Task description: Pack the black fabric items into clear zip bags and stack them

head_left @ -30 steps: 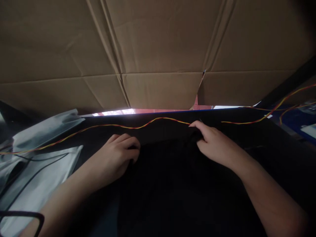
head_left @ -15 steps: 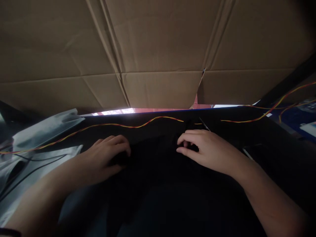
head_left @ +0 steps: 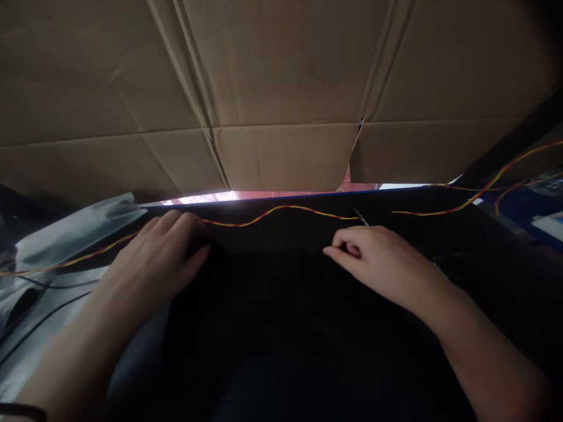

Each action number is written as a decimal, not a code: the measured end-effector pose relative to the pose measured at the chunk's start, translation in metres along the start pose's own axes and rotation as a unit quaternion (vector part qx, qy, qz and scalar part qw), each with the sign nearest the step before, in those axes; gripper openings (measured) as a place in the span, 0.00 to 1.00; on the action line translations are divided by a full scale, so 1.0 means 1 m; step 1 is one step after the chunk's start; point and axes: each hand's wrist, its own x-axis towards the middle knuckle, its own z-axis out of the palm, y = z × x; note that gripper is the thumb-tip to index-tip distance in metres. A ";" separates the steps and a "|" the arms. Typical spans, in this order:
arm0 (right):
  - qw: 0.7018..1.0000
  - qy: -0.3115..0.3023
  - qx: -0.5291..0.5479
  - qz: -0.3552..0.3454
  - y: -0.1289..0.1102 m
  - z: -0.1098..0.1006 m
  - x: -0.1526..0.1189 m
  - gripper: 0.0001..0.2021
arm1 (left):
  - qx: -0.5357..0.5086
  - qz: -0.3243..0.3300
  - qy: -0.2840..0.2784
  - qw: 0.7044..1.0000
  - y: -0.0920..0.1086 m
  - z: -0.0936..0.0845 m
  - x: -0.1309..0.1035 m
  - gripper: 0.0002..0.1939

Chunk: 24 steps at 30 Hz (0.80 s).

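Black cloth (head_left: 264,293) lies dark across the middle, its outline hard to make out. My left hand (head_left: 169,252) is at its left side, fingers curled over the dark material beside the twisted red-and-yellow wire (head_left: 255,221). At the right, my right hand (head_left: 365,252) is closed, thumb and index finger pressed together at the cloth's edge; what lies between them is too dark to tell. A thin metal pointed thing (head_left: 360,216) sticks up just beyond its knuckles. The wire's left length ends near that point.
Cardboard (head_left: 281,70) stands upright behind the dark table (head_left: 308,202). Translucent plastic bags (head_left: 74,231) and thin black cables lie at the left. Another red-and-yellow wire (head_left: 440,213) runs off to the right. A flat dark object (head_left: 457,261) lies behind my right wrist.
My left hand has moved left and farther forward, over part of the wire. My right hand has shifted slightly right, its fingers closer together. The black cloth appears spread wider.
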 end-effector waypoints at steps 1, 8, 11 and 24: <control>0.999 -0.014 0.022 -0.043 -0.007 0.003 0.000 0.16 | 0.018 0.019 0.019 0.999 0.002 0.003 0.000 0.09; 0.954 -0.187 0.228 -0.045 -0.011 0.019 -0.001 0.30 | 0.003 0.012 -0.028 1.000 0.004 0.006 -0.003 0.11; 0.941 -0.182 0.285 0.033 -0.008 0.024 0.003 0.41 | -0.040 0.018 -0.025 0.999 0.004 0.003 -0.004 0.10; 0.974 -0.176 0.062 -0.132 -0.015 0.021 -0.020 0.49 | -0.165 0.158 -0.201 0.953 0.024 0.015 -0.037 0.41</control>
